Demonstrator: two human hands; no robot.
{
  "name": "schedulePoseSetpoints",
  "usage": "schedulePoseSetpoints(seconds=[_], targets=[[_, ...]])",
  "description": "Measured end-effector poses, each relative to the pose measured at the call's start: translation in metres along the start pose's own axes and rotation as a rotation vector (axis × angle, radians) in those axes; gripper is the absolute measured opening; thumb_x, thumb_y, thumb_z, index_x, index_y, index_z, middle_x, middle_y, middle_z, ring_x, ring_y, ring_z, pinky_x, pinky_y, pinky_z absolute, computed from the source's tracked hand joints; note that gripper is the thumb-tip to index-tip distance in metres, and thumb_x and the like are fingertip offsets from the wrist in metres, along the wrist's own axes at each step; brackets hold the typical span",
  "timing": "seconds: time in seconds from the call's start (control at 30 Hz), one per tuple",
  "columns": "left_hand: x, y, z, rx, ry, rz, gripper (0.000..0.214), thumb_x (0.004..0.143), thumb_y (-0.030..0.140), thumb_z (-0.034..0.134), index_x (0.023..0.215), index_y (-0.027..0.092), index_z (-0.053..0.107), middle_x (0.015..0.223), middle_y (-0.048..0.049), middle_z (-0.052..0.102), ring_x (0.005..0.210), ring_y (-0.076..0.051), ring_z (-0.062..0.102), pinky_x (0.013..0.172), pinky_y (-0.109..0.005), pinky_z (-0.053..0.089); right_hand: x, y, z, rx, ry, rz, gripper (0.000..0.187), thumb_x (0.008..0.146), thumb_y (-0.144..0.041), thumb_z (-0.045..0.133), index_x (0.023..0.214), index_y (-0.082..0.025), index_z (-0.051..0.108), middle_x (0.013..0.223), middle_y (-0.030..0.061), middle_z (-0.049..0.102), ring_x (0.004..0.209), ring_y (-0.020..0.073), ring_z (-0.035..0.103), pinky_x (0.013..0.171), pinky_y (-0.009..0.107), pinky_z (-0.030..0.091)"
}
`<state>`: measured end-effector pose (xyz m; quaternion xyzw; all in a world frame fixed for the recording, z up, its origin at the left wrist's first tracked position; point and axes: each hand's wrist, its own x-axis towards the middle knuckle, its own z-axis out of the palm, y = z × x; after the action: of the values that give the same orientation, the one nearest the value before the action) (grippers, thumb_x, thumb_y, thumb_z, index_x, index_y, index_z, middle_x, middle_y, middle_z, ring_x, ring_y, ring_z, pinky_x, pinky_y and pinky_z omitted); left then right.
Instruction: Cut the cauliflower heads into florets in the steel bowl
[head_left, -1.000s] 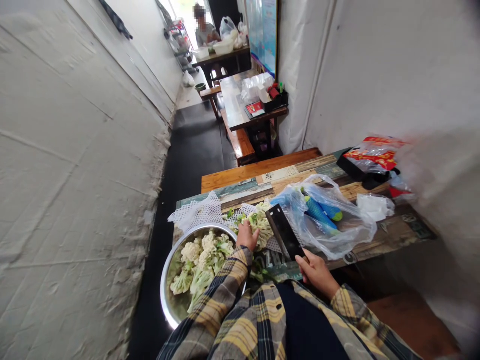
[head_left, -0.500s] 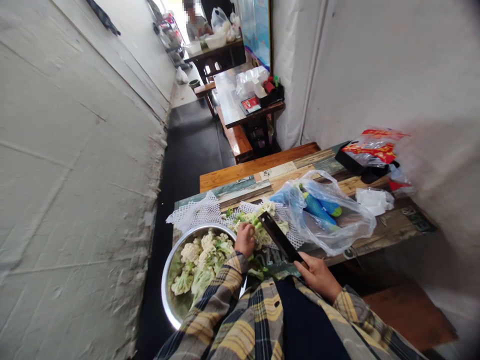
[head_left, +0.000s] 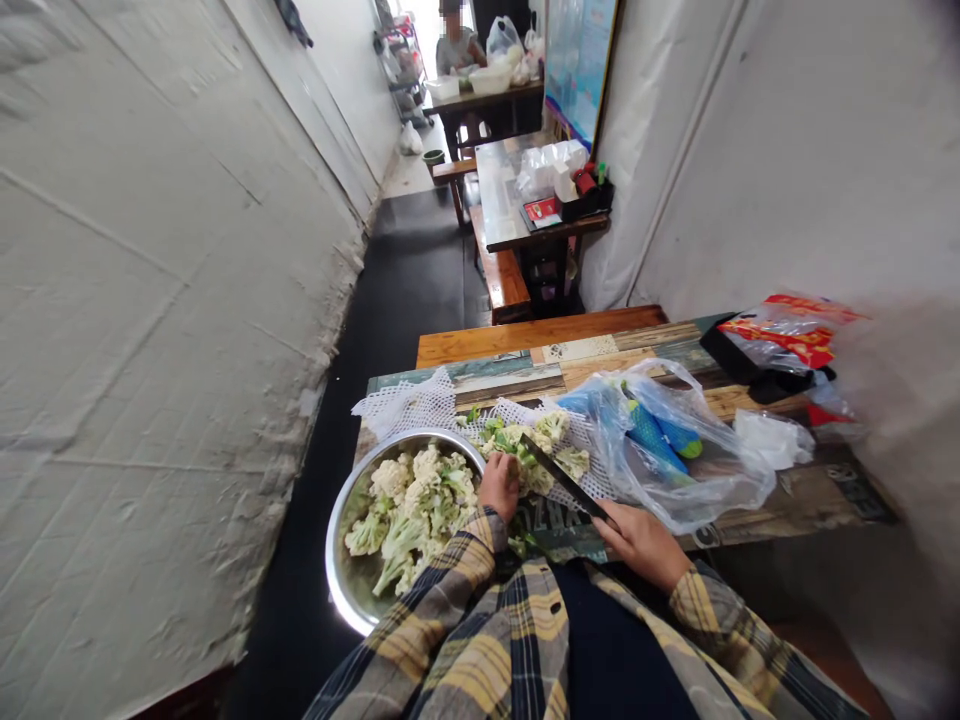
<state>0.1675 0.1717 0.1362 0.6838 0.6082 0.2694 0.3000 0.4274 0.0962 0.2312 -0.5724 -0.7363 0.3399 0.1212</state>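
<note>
My right hand (head_left: pixel 643 541) is closed round the handle of a dark-bladed kitchen knife (head_left: pixel 564 478). The blade slants up and left, its tip over the cut cauliflower (head_left: pixel 551 427) on the table. Beside that cauliflower my left hand (head_left: pixel 500 487) is closed, its fingers curled; what lies inside them is hidden. A steel bowl (head_left: pixel 339 520) full of cauliflower florets (head_left: pixel 420 505) stands just left of this hand, partly behind my left sleeve. White foam netting (head_left: pixel 409 403) lies under and around the cauliflower on the table.
Right of the knife, a clear plastic bag (head_left: pixel 720 490) holds blue netted items (head_left: pixel 651 432). Red-printed packaging (head_left: pixel 795 335) lies by the right wall. Beyond a wooden bench (head_left: pixel 536 335), another table (head_left: pixel 499 185) carries plastic bags and a black box. A person (head_left: pixel 457 50) is at the far table.
The view has shifted, so the scene appears farther right. The knife has turned from showing its broad side to a narrower profile. My left hand stays closed beside the cauliflower.
</note>
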Motion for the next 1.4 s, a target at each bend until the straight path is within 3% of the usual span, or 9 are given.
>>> schedulePoseSetpoints(seconds=[0.17,0.4,0.53,0.67,0.83,1.1,1.17,1.27,1.4], targets=[[-0.005,0.002,-0.002,-0.011,0.000,0.004,0.043,0.062,-0.002,0.051,0.097,0.023,0.053,0.102,-0.0051,0.050,0.100,-0.021,0.052,0.091,-0.037,0.046,0.008,-0.008,-0.004,-0.032,0.027,-0.053,0.040,0.096,-0.038,0.036,0.124,-0.020,0.058,0.118,0.0106,0.068,0.107,0.0240,0.064,0.091,0.034,0.048],[-0.007,0.006,-0.002,0.003,-0.009,-0.005,0.045,0.063,-0.002,0.053,0.101,0.023,0.052,0.105,-0.0055,0.049,0.102,-0.021,0.052,0.093,-0.037,0.045,0.020,0.006,0.007,-0.195,-0.157,0.028,0.027,0.093,-0.033,0.037,0.093,-0.020,0.061,0.080,0.0062,0.070,0.076,0.0210,0.066,0.068,0.029,0.044],[-0.003,0.012,0.002,0.083,0.033,-0.032,0.049,0.067,0.016,0.067,0.112,0.020,0.047,0.109,-0.0088,0.047,0.105,-0.025,0.051,0.095,-0.041,0.043,0.024,0.010,0.007,-0.035,-0.138,0.045,0.025,0.091,-0.035,0.040,0.077,-0.021,0.055,0.064,0.0006,0.062,0.062,0.0177,0.060,0.060,0.027,0.039],[0.011,0.017,0.006,0.160,-0.023,-0.101,0.058,0.069,0.034,0.073,0.118,0.019,0.045,0.107,-0.0090,0.048,0.101,-0.026,0.054,0.090,-0.041,0.044,0.021,0.011,0.016,0.164,-0.102,0.135,0.026,0.090,-0.038,0.040,0.072,-0.022,0.049,0.051,-0.0043,0.053,0.049,0.0150,0.054,0.053,0.026,0.038],[0.023,0.010,0.012,0.076,-0.091,-0.138,0.049,0.070,0.018,0.065,0.116,0.019,0.048,0.102,-0.0090,0.052,0.092,-0.024,0.058,0.083,-0.039,0.046,0.009,0.012,0.035,0.497,-0.119,0.271,0.029,0.088,-0.048,0.040,0.075,-0.023,0.043,0.047,-0.0082,0.048,0.036,0.0124,0.052,0.041,0.023,0.034],[0.025,-0.006,0.010,-0.032,-0.076,-0.045,0.045,0.062,0.007,0.060,0.105,0.019,0.052,0.101,-0.0046,0.055,0.098,-0.021,0.056,0.091,-0.037,0.045,-0.008,0.009,0.047,0.935,-0.060,0.539,0.042,0.077,-0.064,0.048,0.079,-0.023,0.042,0.050,-0.0101,0.050,0.031,0.0079,0.044,0.033,0.019,0.029],[0.025,-0.007,0.009,-0.036,-0.073,-0.043,0.045,0.061,0.006,0.060,0.104,0.020,0.053,0.100,-0.0038,0.056,0.098,-0.021,0.056,0.091,-0.037,0.045,-0.010,0.010,0.047,0.869,-0.056,0.514,0.042,0.078,-0.064,0.047,0.079,-0.022,0.044,0.050,-0.0091,0.050,0.031,0.0090,0.045,0.034,0.020,0.031],[0.025,-0.006,0.010,-0.021,-0.067,-0.057,0.043,0.063,0.010,0.063,0.103,0.019,0.052,0.098,-0.0038,0.055,0.097,-0.021,0.055,0.090,-0.038,0.045,-0.012,0.016,0.045,0.548,-0.007,0.368,0.040,0.086,-0.057,0.040,0.082,-0.020,0.053,0.051,-0.0045,0.055,0.040,0.0144,0.055,0.043,0.025,0.041],[0.024,0.002,0.015,0.015,-0.065,-0.092,0.044,0.064,0.024,0.072,0.102,0.018,0.050,0.096,-0.0052,0.052,0.095,-0.023,0.055,0.089,-0.039,0.045,-0.017,0.022,0.047,0.060,0.074,0.188,0.038,0.092,-0.041,0.036,0.107,-0.016,0.060,0.080,0.0094,0.072,0.080,0.0256,0.070,0.071,0.034,0.050]])
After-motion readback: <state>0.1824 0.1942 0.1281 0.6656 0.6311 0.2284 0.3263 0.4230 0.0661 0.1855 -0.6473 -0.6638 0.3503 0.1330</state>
